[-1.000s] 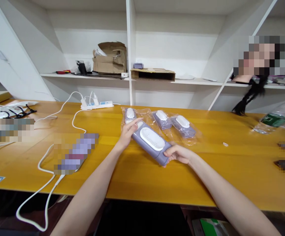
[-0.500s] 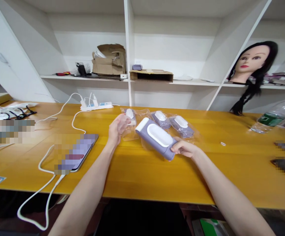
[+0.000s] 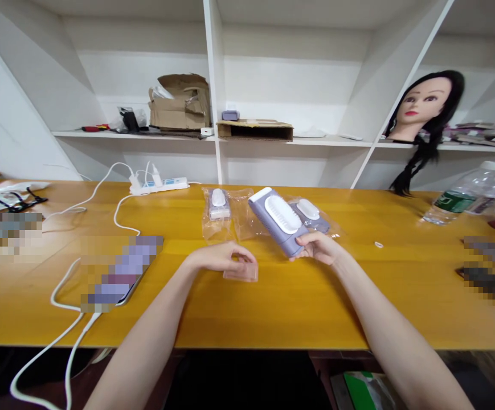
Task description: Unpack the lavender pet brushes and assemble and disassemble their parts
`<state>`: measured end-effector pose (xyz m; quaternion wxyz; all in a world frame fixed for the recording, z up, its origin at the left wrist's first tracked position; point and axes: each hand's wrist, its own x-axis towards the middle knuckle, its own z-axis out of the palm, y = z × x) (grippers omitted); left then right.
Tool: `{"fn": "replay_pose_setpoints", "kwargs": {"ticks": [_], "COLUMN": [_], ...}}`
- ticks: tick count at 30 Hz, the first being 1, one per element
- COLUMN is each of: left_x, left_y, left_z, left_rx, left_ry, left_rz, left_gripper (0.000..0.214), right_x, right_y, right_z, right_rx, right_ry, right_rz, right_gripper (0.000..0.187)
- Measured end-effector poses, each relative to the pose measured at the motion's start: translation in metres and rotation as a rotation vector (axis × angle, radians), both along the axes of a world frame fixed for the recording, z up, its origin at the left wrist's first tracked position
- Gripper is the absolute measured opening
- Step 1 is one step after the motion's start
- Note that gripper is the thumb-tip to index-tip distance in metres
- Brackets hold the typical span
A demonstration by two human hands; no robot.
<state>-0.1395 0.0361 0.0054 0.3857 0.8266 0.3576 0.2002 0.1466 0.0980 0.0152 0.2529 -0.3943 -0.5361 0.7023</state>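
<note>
My right hand (image 3: 318, 247) is closed on the lower end of a large purple device (image 3: 280, 220) with a white oval pad, held tilted above the yellow table (image 3: 273, 302). My left hand (image 3: 221, 258) rests on the table with fingers curled on a small clear plastic piece (image 3: 242, 271). Behind them lie two smaller purple devices in clear bags, one at the left (image 3: 219, 206) and one (image 3: 311, 213) partly hidden by the large device.
A white power strip (image 3: 158, 184) with cables (image 3: 72, 319) lies at the left, beside a blurred flat item (image 3: 121, 270). A water bottle (image 3: 461, 200) lies at the right. A mannequin head (image 3: 424, 111), cardboard boxes (image 3: 181, 105) and clutter sit on white shelves behind.
My left hand let go of the large device and came down to the table onto the clear plastic piece. My right hand lifted the device up and farther back.
</note>
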Motion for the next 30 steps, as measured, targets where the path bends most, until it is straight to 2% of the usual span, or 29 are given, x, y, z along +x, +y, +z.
{"fn": "replay_pose_setpoints", "kwargs": {"ticks": [4,6,10,12,14,18,23,30], "left_x": [0.002,0.003,0.006,0.005,0.002,-0.007,-0.016,-0.015], "left_y": [-0.002,-0.002,0.001,0.004,0.008,0.02,0.034,0.035], "left_z": [-0.005,-0.005,0.0,-0.001,-0.006,-0.028,-0.045,-0.042], "left_rx": [0.203,0.261,0.411,0.467,0.412,0.149,0.146,0.19], "left_ry": [-0.083,-0.148,-0.208,-0.203,-0.191,-0.223,-0.25,-0.229], "left_rz": [0.061,0.184,0.52,0.585,0.609,0.729,0.812,0.854], "left_gripper": [0.021,0.022,0.023,0.024,0.023,0.025,0.029,0.021], "right_x": [-0.001,0.0,0.003,0.003,0.003,0.002,-0.001,-0.001], "right_y": [0.001,0.001,0.001,0.001,0.001,0.0,0.0,0.0], "right_z": [-0.002,0.0,0.005,0.006,0.007,0.006,0.005,0.005], "right_rx": [-0.021,-0.016,0.0,0.009,0.013,-0.007,-0.018,-0.027], "right_ry": [-0.015,-0.01,0.027,0.044,0.044,0.024,0.014,0.006], "right_rz": [0.005,-0.008,-0.047,-0.072,-0.087,-0.075,-0.069,-0.065], "right_gripper": [0.018,0.018,0.018,0.019,0.019,0.017,0.016,0.015]}}
